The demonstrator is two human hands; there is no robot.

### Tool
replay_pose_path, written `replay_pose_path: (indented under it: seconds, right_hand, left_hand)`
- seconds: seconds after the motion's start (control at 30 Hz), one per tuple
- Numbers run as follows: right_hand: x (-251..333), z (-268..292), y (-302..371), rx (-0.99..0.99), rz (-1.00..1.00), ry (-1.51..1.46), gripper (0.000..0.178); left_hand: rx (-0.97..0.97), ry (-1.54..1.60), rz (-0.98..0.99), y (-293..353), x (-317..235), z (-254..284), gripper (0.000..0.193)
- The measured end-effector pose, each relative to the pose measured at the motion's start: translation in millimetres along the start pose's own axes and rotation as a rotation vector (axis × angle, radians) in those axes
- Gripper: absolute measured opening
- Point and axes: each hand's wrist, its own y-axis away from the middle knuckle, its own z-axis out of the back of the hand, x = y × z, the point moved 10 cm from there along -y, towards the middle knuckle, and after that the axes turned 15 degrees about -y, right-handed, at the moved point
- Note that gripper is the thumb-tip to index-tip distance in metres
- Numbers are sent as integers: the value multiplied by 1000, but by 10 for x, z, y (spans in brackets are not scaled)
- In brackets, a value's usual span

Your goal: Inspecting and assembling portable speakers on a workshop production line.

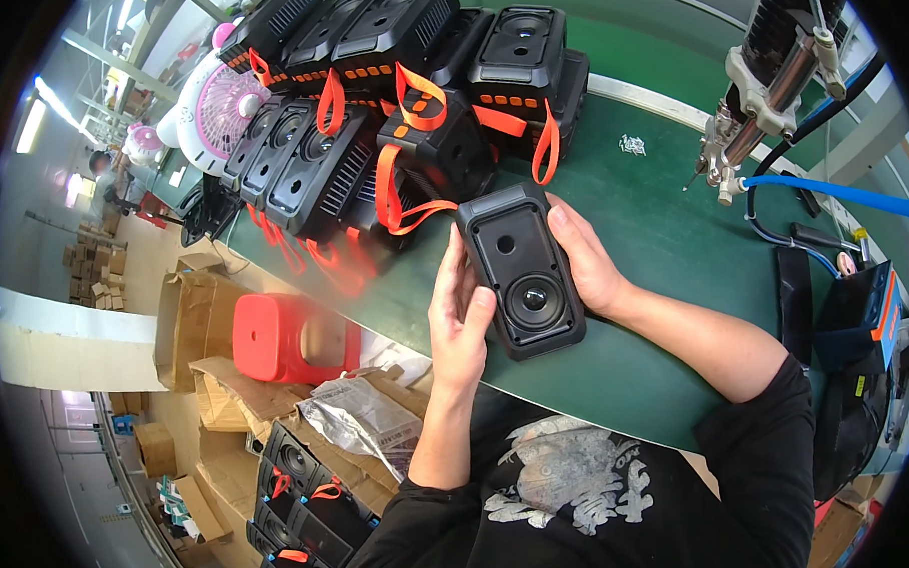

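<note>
Between both palms I hold a black portable speaker [504, 272] above the green tabletop, its round driver and small port hole facing up. My left hand [458, 319] grips its left side, thumb along the edge. On the far right side, my right hand [586, 259] wraps round the casing. A red-orange strap [397, 201] curves near the speaker's upper left corner; I cannot tell which speaker it belongs to. Just beyond stands another black speaker [445, 144] with orange buttons, part of a stacked pile of speakers [386, 31] with similar straps.
Small silver screws [632, 145] lie on the green table [633, 228]. A metal screwdriving machine [759, 103] with a blue hose stands at right, near a dark box [856, 320]. Left and below are a red stool [276, 335], an open carton [190, 313] and boxed speakers [302, 510]. A pink-white fan [218, 107] stands behind.
</note>
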Motion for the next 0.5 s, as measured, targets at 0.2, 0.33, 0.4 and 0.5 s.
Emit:
replay_pose_path:
  seconds: [0.2,0.33,0.4,0.5]
  right_hand:
    - [-25,4,1,-10,-27,-26,55]
    - [-31,5,6,-13,-32,-39,55]
    - [-35,1,6,-17,-25,-43,54]
    - [-27,9,3,-15,-21,-21,55]
  left_hand:
    - [-27,-55,17,0,18,13,57]
    - [-37,-11,40,3,44,23,57]
    - [-49,-8,41,2,52,37,56]
    - [-44,17,38,-3,62,37,56]
